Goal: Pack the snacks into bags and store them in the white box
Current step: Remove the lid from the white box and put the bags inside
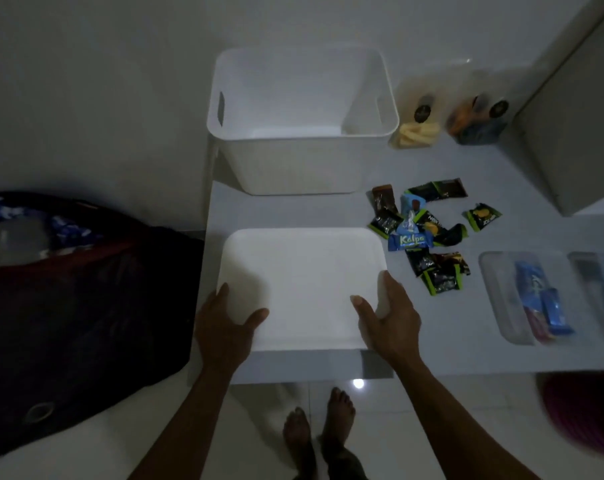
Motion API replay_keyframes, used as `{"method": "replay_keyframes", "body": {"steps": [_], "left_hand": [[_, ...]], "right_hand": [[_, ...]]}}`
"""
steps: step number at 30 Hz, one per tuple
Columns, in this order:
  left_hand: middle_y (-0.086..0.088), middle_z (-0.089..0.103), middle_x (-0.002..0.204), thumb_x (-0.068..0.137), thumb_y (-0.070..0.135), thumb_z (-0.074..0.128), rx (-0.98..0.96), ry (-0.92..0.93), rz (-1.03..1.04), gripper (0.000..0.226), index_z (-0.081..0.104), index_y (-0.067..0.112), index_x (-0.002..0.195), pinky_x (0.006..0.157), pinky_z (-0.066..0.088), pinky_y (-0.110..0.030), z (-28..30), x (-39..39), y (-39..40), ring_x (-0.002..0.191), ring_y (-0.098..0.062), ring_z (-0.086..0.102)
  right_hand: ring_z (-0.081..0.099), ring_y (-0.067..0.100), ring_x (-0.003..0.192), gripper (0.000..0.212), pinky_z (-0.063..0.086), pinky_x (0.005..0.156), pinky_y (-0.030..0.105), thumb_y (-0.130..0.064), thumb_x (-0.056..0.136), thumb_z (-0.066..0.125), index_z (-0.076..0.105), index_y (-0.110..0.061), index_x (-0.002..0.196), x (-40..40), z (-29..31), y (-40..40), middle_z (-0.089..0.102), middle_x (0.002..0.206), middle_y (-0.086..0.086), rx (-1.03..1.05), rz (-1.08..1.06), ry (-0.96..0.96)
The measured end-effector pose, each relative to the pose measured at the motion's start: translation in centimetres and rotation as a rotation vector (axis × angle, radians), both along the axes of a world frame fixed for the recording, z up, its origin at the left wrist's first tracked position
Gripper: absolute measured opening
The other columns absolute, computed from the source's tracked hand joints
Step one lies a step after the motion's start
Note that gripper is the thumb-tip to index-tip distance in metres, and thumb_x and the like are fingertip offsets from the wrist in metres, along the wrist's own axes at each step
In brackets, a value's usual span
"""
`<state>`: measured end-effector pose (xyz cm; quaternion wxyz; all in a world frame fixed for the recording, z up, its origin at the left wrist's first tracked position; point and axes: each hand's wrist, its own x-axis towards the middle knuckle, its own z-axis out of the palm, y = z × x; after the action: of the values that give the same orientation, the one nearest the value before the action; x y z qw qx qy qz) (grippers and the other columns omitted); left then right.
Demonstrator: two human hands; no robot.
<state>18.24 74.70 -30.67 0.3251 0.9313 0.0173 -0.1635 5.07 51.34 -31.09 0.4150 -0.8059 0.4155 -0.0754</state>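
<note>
Head view: both hands' fingers (259, 315) grip white lid (304, 282) sides.

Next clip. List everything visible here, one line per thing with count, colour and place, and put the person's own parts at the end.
white box: one, white, open, table's far middle.
lid: one, white, flat at near edge.
loose snacks: a pile, black-green, blue, brown, right of lid.
filled bags: two, clear, right of box.
clear trays: two, blue packets inside, far right.
table: white.
dark cloth: left.
left hand: on lid's left edge.
right hand: on lid's right edge.
feet: two, bare, below.
</note>
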Motion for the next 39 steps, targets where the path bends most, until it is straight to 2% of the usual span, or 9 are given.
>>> {"method": "replay_keyframes", "body": {"steps": [3, 6, 9, 15, 20, 24, 30, 35, 39], "left_hand": [[-0.013, 0.034, 0.155, 0.075, 0.052, 0.076, 0.107, -0.069, -0.022, 0.094, 0.034, 0.015, 0.151, 0.116, 0.022, -0.046, -1.2, -0.4, -0.5, 0.142, -0.033, 0.027], [-0.016, 0.032, 0.155, 0.079, 0.053, 0.072, 0.183, -0.124, -0.058, 0.091, 0.033, 0.012, 0.150, 0.116, 0.023, -0.051, -1.8, -1.0, -0.5, 0.142, -0.037, 0.025], [-0.017, 0.031, 0.155, 0.080, 0.054, 0.069, 0.217, -0.131, -0.065, 0.089, 0.033, 0.012, 0.150, 0.115, 0.024, -0.052, -2.0, -1.3, -0.7, 0.142, -0.037, 0.025], [-0.017, 0.027, 0.156, 0.081, 0.060, 0.065, 0.244, -0.067, -0.117, 0.087, 0.034, 0.015, 0.150, 0.116, 0.023, -0.049, -0.3, -1.0, -0.7, 0.143, -0.037, 0.021], [-0.021, 0.032, 0.153, 0.082, 0.059, 0.065, 0.084, -0.063, -0.117, 0.084, 0.038, 0.012, 0.147, 0.112, 0.030, -0.051, 4.9, -1.6, -1.8, 0.142, -0.038, 0.028], [-0.018, 0.041, 0.149, 0.081, 0.052, 0.070, -0.147, -0.125, -0.142, 0.079, 0.046, 0.008, 0.142, 0.112, 0.031, -0.047, 9.4, -1.6, -4.8, 0.140, -0.034, 0.034], [-0.009, 0.041, 0.150, 0.085, 0.048, 0.068, -0.331, -0.211, -0.285, 0.069, 0.046, 0.014, 0.142, 0.112, 0.030, -0.039, 15.2, -0.6, -12.2, 0.140, -0.024, 0.035], [-0.009, 0.050, 0.141, 0.085, 0.041, 0.071, -0.417, -0.289, -0.367, 0.062, 0.052, 0.014, 0.137, 0.110, 0.038, -0.039, 17.5, 1.0, -19.6, 0.132, -0.024, 0.044], [-0.006, 0.055, 0.135, 0.085, 0.040, 0.071, -0.466, -0.345, -0.421, 0.058, 0.054, 0.014, 0.134, 0.105, 0.044, -0.042, 18.5, 2.9, -26.4, 0.125, -0.022, 0.050]], "right_hand": [[0.027, 0.023, 0.146, 0.087, 0.022, 0.117, 0.052, -0.061, 0.083, 0.057, 0.032, -0.013, 0.151, 0.1, -1.1, -0.1, 0.036, 0.155, 0.007, -0.073, 0.019, 0.051], [0.012, 0.018, 0.150, 0.087, 0.010, 0.118, 0.048, -0.064, 0.083, 0.043, 0.023, -0.016, 0.153, 0.1, -1.6, 0.1, 0.025, 0.160, 0.002, -0.127, 0.089, 0.136], [0.008, 0.019, 0.150, 0.086, 0.011, 0.117, 0.050, -0.064, 0.085, 0.038, 0.020, -0.015, 0.154, 0.1, -1.8, 0.1, 0.021, 0.161, 0.004, -0.182, 0.135, 0.192], [0.010, 0.022, 0.150, 0.084, 0.017, 0.117, 0.051, -0.061, 0.090, 0.050, 0.016, -0.021, 0.155, 0.1, -0.5, -0.7, 0.016, 0.163, 0.004, -0.073, 0.166, 0.220], [0.024, 0.025, 0.147, 0.077, 0.023, 0.119, 0.041, -0.044, 0.092, 0.060, 0.023, -0.018, 0.154, 0.0, 4.7, -0.9, 0.026, 0.160, 0.007, 0.043, 0.061, 0.094], [0.036, 0.022, 0.141, 0.069, 0.027, 0.107, 0.025, -0.039, 0.092, 0.064, 0.035, -0.016, 0.150, -0.3, 9.3, -1.8, 0.040, 0.152, 0.003, 0.068, 0.026, -0.035], [0.054, 0.019, 0.125, 0.059, 0.046, 0.104, 0.039, -0.039, 0.091, 0.065, 0.046, -0.021, 0.143, 0.2, 14.8, -6.2, 0.054, 0.141, 0.003, 0.009, -0.039, -0.182], [0.062, 0.012, 0.106, 0.051, 0.050, 0.090, 0.026, -0.038, 0.090, 0.066, 0.053, -0.023, 0.136, 1.2, 17.6, -12.6, 0.064, 0.125, 0.000, -0.054, -0.088, -0.263], [0.061, 0.011, 0.103, 0.049, 0.050, 0.088, 0.029, -0.036, 0.090, 0.067, 0.054, -0.022, 0.135, 3.2, 18.6, -19.9, 0.066, 0.118, 0.000, -0.084, -0.091, -0.275]]}}
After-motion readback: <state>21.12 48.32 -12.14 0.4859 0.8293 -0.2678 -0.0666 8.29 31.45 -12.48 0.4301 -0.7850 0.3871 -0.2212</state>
